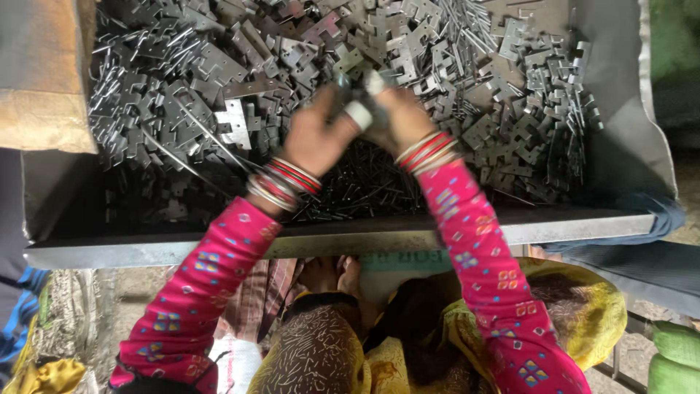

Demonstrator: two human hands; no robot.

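Metal plate point(355, 82): above the tray point(437, 228) front wall, over the plate heap point(219, 80), pinched between both hands; left hand point(315, 138) and right hand point(397, 117) fingers clenched on it, partly blurred.

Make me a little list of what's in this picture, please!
Left hand: curled, its grip on a small metal piece, blurred.
Right hand: curled, touching the same piece from the other side.
Fingertips: some wrapped in white.
Wrists: red and silver bangles.
Sleeves: pink, patterned.
Tray: big grey metal one, holding everything.
Pile: flat notched metal plates and thin metal pins.
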